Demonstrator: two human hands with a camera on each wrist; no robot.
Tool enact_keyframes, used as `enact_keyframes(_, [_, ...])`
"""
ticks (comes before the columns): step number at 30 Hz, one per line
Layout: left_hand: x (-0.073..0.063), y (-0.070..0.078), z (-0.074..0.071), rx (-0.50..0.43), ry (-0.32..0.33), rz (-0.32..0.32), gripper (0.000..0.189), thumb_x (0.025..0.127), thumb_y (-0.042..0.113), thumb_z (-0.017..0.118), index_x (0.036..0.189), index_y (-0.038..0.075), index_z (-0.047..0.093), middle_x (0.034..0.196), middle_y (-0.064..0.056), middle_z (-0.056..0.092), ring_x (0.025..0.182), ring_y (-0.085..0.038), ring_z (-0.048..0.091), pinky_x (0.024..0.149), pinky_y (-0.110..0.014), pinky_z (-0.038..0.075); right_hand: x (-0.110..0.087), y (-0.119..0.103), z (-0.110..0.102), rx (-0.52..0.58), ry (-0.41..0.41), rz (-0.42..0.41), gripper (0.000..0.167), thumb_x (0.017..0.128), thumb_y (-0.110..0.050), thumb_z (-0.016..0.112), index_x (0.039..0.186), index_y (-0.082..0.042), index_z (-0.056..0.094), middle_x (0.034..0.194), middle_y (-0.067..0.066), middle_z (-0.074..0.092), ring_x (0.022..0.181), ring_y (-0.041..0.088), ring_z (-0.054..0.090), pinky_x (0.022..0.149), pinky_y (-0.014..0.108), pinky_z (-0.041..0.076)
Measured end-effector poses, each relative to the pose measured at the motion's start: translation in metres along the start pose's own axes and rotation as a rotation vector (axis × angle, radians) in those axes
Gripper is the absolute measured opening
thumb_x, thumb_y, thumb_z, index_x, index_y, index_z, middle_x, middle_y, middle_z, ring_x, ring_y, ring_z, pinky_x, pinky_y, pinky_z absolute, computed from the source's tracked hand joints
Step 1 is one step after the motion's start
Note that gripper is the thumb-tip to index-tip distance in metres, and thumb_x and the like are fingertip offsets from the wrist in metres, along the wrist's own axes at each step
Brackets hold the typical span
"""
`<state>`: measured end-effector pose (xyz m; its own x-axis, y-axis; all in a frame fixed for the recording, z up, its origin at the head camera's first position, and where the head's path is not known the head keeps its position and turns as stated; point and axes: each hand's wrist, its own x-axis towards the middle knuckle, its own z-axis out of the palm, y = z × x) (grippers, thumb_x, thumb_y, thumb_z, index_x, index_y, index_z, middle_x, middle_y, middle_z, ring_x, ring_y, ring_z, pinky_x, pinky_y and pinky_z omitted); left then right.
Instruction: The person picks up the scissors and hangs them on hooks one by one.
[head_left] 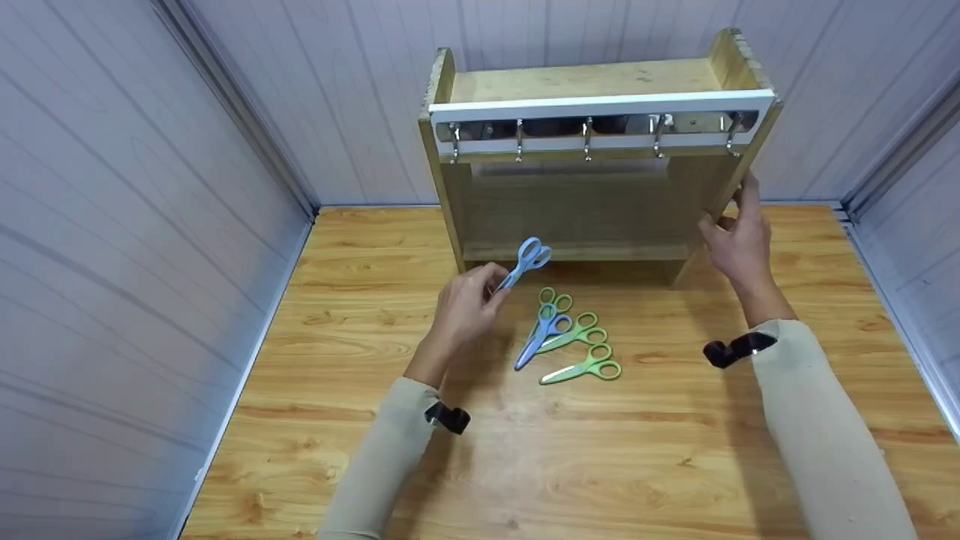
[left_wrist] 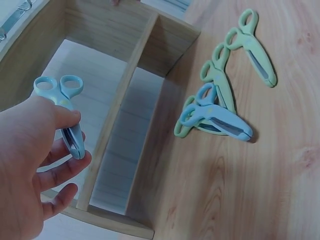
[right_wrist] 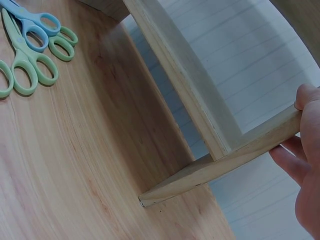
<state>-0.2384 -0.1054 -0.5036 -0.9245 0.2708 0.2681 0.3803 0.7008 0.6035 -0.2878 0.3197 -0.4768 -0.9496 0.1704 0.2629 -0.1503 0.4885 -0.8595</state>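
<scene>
My left hand pinches light blue scissors by the blade end between thumb and fingers, handle loops pointing up and away. They are held in front of a wooden rack. In the left wrist view the thumb lies across the scissors near the pivot. My right hand grips the rack's right side panel, thumb on its front edge and fingers behind. On the tabletop, blue scissors lie over green scissors, and another green pair lies nearer me. A third green pair is partly hidden under the blue one.
A white rail with several metal hooks runs across the rack's upper front. The rack stands at the back of the wood-patterned table. White panelled walls enclose the left, back and right sides.
</scene>
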Motion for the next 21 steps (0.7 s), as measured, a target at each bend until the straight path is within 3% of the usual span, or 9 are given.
enact_keyframes(2, [0.001,0.001,-0.002,-0.003,0.001,0.003,0.015,0.108,0.019,0.075,0.119,0.01,0.077,0.098,-0.01,0.081,0.087,-0.029,0.074,0.079,-0.043,0.056,0.0,0.0,0.0,0.004,0.001,-0.006,0.088,0.106,-0.008,0.06,0.181,-0.028,0.017,0.18,0.025,0.038,0.139,0.062,0.064,0.077,0.002,0.049])
enact_keyframes(4, [0.002,0.001,-0.005,-0.006,0.001,-0.002,0.015,0.108,0.018,0.075,0.12,0.009,0.077,0.099,-0.011,0.081,0.088,-0.029,0.073,0.08,-0.043,0.056,0.0,-0.001,0.001,-0.007,0.002,-0.014,0.088,0.106,-0.008,0.061,0.18,-0.027,0.017,0.18,0.026,0.038,0.139,0.062,0.064,0.08,0.002,0.051])
enact_keyframes(7, [0.003,0.002,-0.009,-0.006,-0.002,-0.012,0.015,0.108,0.018,0.074,0.12,0.009,0.077,0.1,-0.011,0.081,0.09,-0.031,0.075,0.081,-0.044,0.056,0.002,-0.002,0.001,-0.027,0.01,-0.024,0.088,0.106,-0.007,0.062,0.18,-0.026,0.018,0.181,0.025,0.038,0.142,0.058,0.064,0.099,0.022,0.063])
enact_keyframes(11, [0.004,0.003,-0.014,-0.01,-0.002,-0.013,0.016,0.108,0.017,0.074,0.121,0.008,0.076,0.1,-0.013,0.08,0.092,-0.036,0.076,0.082,-0.044,0.056,0.003,-0.002,0.001,-0.031,0.007,-0.013,0.089,0.106,-0.006,0.062,0.18,-0.027,0.017,0.182,0.023,0.036,0.146,0.054,0.062,0.114,0.061,0.056])
enact_keyframes(14, [0.004,0.004,-0.018,-0.016,0.004,-0.005,0.016,0.108,0.017,0.074,0.121,0.008,0.076,0.099,-0.013,0.079,0.092,-0.036,0.075,0.081,-0.043,0.055,0.003,-0.001,0.0,-0.023,-0.003,0.011,0.09,0.107,-0.006,0.061,0.181,-0.029,0.014,0.185,0.023,0.032,0.148,0.056,0.06,0.116,0.068,0.052])
enact_keyframes(21, [0.005,0.005,-0.027,-0.035,0.017,0.006,0.015,0.108,0.017,0.075,0.12,0.008,0.076,0.096,-0.013,0.077,0.086,-0.03,0.069,0.078,-0.038,0.05,0.004,0.002,0.001,-0.024,-0.009,0.036,0.089,0.108,-0.006,0.057,0.181,-0.029,0.012,0.187,0.022,0.027,0.158,0.053,0.052,0.121,0.069,0.049])
